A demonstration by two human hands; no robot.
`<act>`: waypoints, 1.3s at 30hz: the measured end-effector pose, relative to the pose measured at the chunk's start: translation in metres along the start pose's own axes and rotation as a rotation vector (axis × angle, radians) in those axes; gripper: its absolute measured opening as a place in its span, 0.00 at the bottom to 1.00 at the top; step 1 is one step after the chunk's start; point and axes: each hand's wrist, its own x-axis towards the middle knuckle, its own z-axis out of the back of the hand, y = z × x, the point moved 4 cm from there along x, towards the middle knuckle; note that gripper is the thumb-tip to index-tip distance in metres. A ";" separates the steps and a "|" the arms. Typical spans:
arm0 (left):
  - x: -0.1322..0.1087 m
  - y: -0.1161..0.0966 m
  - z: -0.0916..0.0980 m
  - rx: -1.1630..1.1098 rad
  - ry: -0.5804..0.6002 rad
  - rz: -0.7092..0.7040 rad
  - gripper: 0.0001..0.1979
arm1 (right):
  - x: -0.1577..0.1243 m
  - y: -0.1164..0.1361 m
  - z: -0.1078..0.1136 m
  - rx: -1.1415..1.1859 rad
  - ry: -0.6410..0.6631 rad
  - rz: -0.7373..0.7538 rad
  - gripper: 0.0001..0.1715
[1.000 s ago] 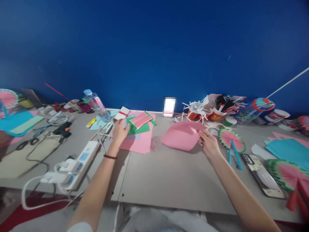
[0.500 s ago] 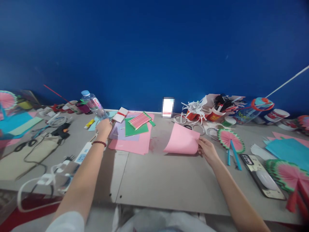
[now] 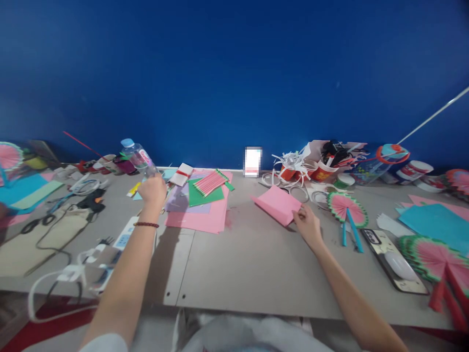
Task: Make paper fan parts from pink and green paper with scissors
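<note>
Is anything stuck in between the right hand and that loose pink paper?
Nothing that I can see: the right hand holds the pink paper directly by its edge. The round pink-and-green fan is off to the hand's right, not between them.

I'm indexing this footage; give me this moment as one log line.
right hand: holds pink paper by edge | left hand: at bottle base, grasp unclear | pleated paper: on green sheet

Whether the left hand (image 3: 152,193) grips the bottle (image 3: 138,155) is hidden. The left edge cuts off a paper fan (image 3: 9,157).
</note>
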 end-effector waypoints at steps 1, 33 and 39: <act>-0.005 -0.007 0.005 -0.053 -0.055 -0.019 0.16 | -0.004 0.006 -0.004 -0.002 0.030 0.043 0.30; -0.196 -0.191 -0.040 -1.774 1.029 -0.169 0.21 | -0.033 0.093 -0.066 0.256 0.494 0.238 0.14; -0.199 -0.190 -0.038 -1.670 1.027 -0.202 0.22 | -0.022 0.098 -0.078 0.389 0.509 0.077 0.12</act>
